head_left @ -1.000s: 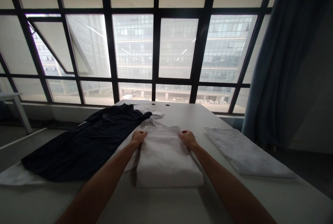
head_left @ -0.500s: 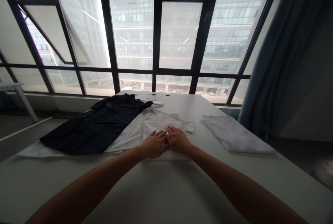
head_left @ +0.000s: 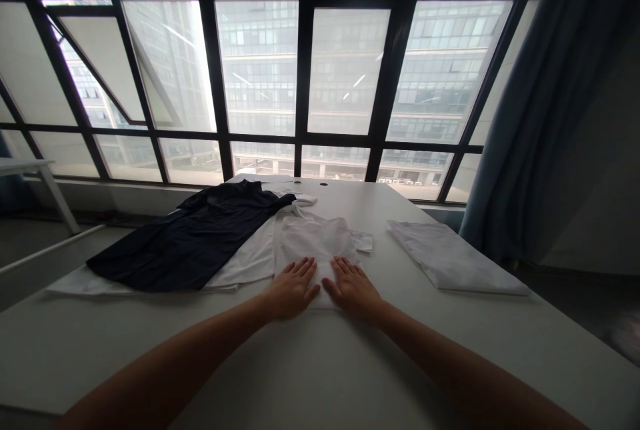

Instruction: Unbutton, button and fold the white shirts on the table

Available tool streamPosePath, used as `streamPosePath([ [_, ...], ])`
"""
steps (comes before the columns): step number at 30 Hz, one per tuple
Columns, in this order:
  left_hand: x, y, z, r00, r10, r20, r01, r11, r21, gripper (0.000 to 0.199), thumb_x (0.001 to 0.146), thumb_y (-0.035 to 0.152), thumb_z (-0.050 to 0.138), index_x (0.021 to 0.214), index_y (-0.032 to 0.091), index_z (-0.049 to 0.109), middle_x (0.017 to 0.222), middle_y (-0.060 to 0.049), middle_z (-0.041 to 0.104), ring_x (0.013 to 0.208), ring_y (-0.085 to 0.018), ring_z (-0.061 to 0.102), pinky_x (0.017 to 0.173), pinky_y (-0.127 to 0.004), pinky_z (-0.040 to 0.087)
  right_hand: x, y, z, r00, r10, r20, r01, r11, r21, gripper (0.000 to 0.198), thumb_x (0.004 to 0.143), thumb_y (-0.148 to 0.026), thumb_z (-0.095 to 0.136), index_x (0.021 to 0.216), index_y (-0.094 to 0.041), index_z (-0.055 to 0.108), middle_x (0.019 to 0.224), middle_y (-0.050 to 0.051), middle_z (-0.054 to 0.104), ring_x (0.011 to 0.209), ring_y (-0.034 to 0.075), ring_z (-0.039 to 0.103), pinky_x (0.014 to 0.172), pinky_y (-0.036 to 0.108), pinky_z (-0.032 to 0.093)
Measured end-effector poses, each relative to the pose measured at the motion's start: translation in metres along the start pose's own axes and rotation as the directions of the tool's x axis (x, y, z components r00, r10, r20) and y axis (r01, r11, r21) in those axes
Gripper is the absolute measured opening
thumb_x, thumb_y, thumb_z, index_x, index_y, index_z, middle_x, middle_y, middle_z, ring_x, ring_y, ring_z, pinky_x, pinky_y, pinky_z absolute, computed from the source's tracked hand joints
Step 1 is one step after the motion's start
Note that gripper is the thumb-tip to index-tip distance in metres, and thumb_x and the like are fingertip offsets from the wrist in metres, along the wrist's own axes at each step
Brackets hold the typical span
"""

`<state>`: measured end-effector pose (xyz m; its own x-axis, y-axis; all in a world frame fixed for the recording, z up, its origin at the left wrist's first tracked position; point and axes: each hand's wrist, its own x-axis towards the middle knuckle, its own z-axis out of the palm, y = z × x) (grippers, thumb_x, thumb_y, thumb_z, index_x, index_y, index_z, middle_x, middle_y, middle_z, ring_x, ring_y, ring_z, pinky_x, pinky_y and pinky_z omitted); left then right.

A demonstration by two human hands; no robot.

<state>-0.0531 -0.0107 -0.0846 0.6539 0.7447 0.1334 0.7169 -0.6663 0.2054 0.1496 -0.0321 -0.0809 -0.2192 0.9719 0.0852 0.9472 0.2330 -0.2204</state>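
Note:
A white shirt (head_left: pixel 317 237) lies partly folded in the middle of the table, its near edge straight and one sleeve end sticking out at the right. My left hand (head_left: pixel 294 289) rests flat on the near left part of this shirt, fingers stretched forward. Beside it, my right hand (head_left: pixel 354 287) presses flat on the near right part, thumb apart from the fingers. A small gap separates the two thumbs, and white cloth shows between them. Neither hand grips anything.
To the left, a dark shirt (head_left: pixel 195 237) is spread over more white cloth (head_left: pixel 250 257). A folded white garment (head_left: pixel 453 257) lies on the right side of the white table (head_left: pixel 320 363). Windows stand behind, a blue curtain (head_left: pixel 515 117) hangs at the right, and another table (head_left: pixel 30 167) is at far left.
My hands have drawn apart from nearly touching and slid closer to the shirt's near edge. Their fingers now point forward. The view has shifted slightly.

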Motion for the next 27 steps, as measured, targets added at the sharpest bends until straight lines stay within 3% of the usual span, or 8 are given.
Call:
streamPosePath([
  [10, -0.006, -0.003, -0.006, 0.998, -0.031, 0.049, 0.030, 0.999, 0.015, 0.064, 0.102, 0.046, 0.021, 0.154, 0.008, 0.024, 0.161, -0.014, 0.016, 0.150, -0.022, 0.011, 0.120, -0.038, 0.010, -0.008, 0.017, -0.011, 0.994, 0.044, 0.101, -0.048, 0.998, 0.032, 0.079, 0.095, -0.062, 0.027, 0.156, -0.010, 0.021, 0.163, 0.012, 0.014, 0.150, 0.026, 0.011, 0.119, 0.045, 0.009],
  [13, -0.005, -0.013, -0.010, 0.999, 0.028, 0.040, -0.027, 0.999, -0.024, 0.061, 0.102, 0.045, 0.023, 0.154, 0.012, 0.025, 0.161, -0.012, 0.017, 0.150, -0.020, 0.011, 0.120, -0.038, 0.011, -0.013, 0.012, -0.009, 0.993, 0.049, 0.103, -0.053, 0.998, 0.036, 0.077, 0.096, -0.059, 0.027, 0.155, -0.011, 0.023, 0.162, 0.013, 0.015, 0.150, 0.027, 0.012, 0.119, 0.046, 0.010],
  [16, -0.003, -0.036, -0.024, 0.987, 0.125, 0.102, -0.122, 0.992, -0.028, 0.054, 0.102, 0.037, 0.029, 0.154, 0.021, 0.028, 0.161, -0.007, 0.018, 0.150, -0.018, 0.011, 0.121, -0.040, 0.010, -0.027, 0.003, -0.007, 0.996, 0.026, 0.088, -0.029, 0.999, 0.026, 0.077, 0.095, -0.061, 0.031, 0.154, -0.012, 0.029, 0.161, 0.016, 0.020, 0.149, 0.030, 0.017, 0.117, 0.048, 0.014],
  [19, -0.003, -0.059, -0.042, 0.985, 0.122, 0.121, -0.128, 0.991, 0.043, 0.054, 0.094, 0.019, 0.043, 0.147, 0.029, 0.041, 0.159, -0.003, 0.026, 0.149, -0.019, 0.015, 0.121, -0.045, 0.007, -0.035, -0.003, -0.009, 0.998, -0.058, 0.013, 0.057, 0.996, 0.071, 0.065, 0.094, -0.061, 0.034, 0.144, -0.021, 0.048, 0.152, 0.014, 0.041, 0.139, 0.031, 0.036, 0.111, 0.047, 0.027],
  [21, -0.004, -0.063, -0.046, 0.997, 0.048, 0.055, -0.052, 0.995, 0.082, 0.054, 0.089, 0.011, 0.045, 0.139, 0.030, 0.052, 0.156, -0.003, 0.034, 0.148, -0.021, 0.020, 0.121, -0.047, 0.009, -0.030, 0.001, -0.014, 0.994, -0.064, -0.086, 0.076, 0.987, 0.139, 0.053, 0.097, -0.055, 0.032, 0.130, -0.025, 0.060, 0.138, 0.010, 0.057, 0.126, 0.027, 0.049, 0.105, 0.041, 0.035],
  [24, -0.004, -0.041, -0.038, 0.997, -0.052, -0.056, 0.055, 0.997, 0.059, 0.046, 0.094, 0.017, 0.040, 0.136, 0.026, 0.056, 0.151, -0.007, 0.043, 0.144, -0.023, 0.032, 0.119, -0.049, 0.016, -0.004, 0.022, -0.024, 0.957, 0.072, -0.281, -0.027, 0.987, 0.160, 0.041, 0.097, -0.042, 0.037, 0.121, -0.021, 0.065, 0.131, 0.010, 0.061, 0.121, 0.023, 0.052, 0.103, 0.035, 0.037],
  [27, -0.002, -0.004, -0.022, 0.997, -0.023, -0.075, 0.024, 1.000, 0.013, 0.047, 0.100, 0.041, 0.037, 0.143, 0.027, 0.048, 0.153, -0.009, 0.040, 0.143, -0.029, 0.033, 0.116, -0.056, 0.021, 0.034, 0.049, -0.035, 0.912, 0.137, -0.388, -0.106, 0.989, 0.099, 0.038, 0.096, -0.035, 0.041, 0.123, -0.018, 0.063, 0.138, 0.011, 0.056, 0.127, 0.024, 0.047, 0.107, 0.036, 0.033],
])
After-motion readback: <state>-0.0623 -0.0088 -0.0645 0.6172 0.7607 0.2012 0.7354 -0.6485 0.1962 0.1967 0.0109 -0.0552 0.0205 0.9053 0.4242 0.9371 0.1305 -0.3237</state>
